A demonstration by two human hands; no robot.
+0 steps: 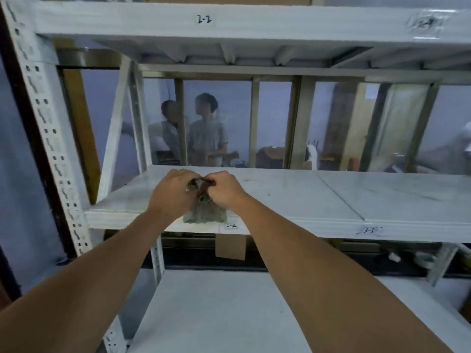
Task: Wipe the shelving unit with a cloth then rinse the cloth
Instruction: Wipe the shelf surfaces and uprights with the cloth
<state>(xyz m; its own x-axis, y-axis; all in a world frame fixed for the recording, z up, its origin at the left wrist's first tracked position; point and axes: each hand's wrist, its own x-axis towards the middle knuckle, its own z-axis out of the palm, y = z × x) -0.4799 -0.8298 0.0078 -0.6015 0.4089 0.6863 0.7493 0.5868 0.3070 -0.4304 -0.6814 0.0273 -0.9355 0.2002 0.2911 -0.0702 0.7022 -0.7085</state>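
A white metal shelving unit fills the view, with its middle shelf at chest height. A grey-green cloth hangs bunched over that shelf's front edge. My left hand and my right hand meet above the shelf, side by side, both pinching the cloth's top edge. The cloth's lower part rests on the shelf near a small label.
A perforated white upright stands at the left. The upper shelf hangs close overhead. A lower shelf lies beneath my arms. Behind the unit is a glass partition, with two people standing beyond it. A cardboard tag hangs under the middle shelf.
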